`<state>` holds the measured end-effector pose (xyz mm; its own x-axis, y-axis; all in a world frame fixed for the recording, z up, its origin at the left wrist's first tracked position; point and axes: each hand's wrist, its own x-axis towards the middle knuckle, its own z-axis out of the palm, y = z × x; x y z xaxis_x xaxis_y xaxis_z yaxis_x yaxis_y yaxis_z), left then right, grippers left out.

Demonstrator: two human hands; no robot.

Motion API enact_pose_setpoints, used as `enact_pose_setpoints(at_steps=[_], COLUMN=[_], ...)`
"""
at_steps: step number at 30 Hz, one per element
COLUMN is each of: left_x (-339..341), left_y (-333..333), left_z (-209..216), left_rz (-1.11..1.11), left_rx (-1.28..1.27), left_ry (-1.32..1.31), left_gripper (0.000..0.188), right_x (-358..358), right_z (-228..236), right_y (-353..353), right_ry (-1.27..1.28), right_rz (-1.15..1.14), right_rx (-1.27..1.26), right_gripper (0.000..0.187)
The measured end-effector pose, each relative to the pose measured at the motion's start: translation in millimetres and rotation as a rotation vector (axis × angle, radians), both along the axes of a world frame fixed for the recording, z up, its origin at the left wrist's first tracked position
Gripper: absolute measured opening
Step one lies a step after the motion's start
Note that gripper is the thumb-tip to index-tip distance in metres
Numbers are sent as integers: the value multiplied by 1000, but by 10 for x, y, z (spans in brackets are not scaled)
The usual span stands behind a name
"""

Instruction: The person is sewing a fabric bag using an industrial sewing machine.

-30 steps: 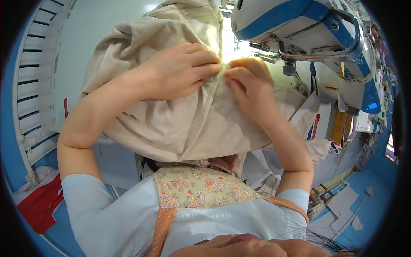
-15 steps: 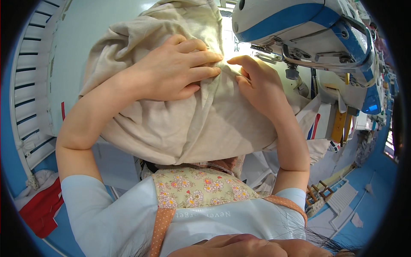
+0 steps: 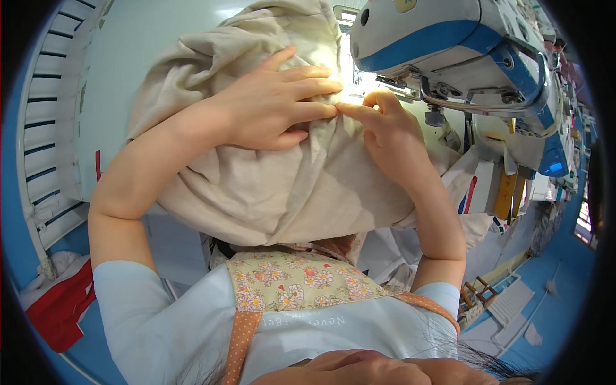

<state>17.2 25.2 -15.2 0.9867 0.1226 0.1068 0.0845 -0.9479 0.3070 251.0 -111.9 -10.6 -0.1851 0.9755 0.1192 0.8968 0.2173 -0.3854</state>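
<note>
A large beige cloth (image 3: 256, 186) lies bunched and creased over the table and hangs down toward my lap. My left hand (image 3: 273, 106) rests flat on it, fingers spread, with the fingertips by the cloth's right edge. From the right, my right hand (image 3: 394, 131) reaches in with one finger stretched onto that edge, its tip meeting a left fingertip. The other right fingers are bent, and a gap shows between them. Just beyond my right hand stands a white and blue sewing machine (image 3: 423, 38), its lamp shining brightly beside the cloth edge.
A pale tabletop (image 3: 109, 128) extends at the left, beside a white slatted rack (image 3: 38, 154). Red fabric (image 3: 58, 308) lies low at the left. At the right are a yellow-brown block (image 3: 507, 196) and, farther down, a wooden frame (image 3: 478, 295).
My right hand has lowered its stretched finger onto the cloth edge, against the left fingertips, and bent another finger. My left fingers have spread wider. The view has shifted slightly.
</note>
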Motion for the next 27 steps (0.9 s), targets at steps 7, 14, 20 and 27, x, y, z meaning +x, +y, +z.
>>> enact_pose_setpoints(at_steps=[7, 14, 20, 27], left_x=[120, 221, 273, 292], left_y=[52, 97, 146, 181], left_z=[-36, -26, -48, -76], left_rz=[-5, -5, 2, 25], left_rx=[-32, -9, 13, 23], left_ry=[-55, -103, -148, -156], left_gripper=[52, 52, 53, 49], right_x=[99, 184, 226, 235], right_z=[-14, -110, -148, -215], right_y=[-16, 2, 76, 100], right_ry=[-45, -29, -4, 264], right_rz=[-49, -62, -91, -273], right_rx=[37, 76, 57, -85], right_gripper=[53, 50, 44, 39])
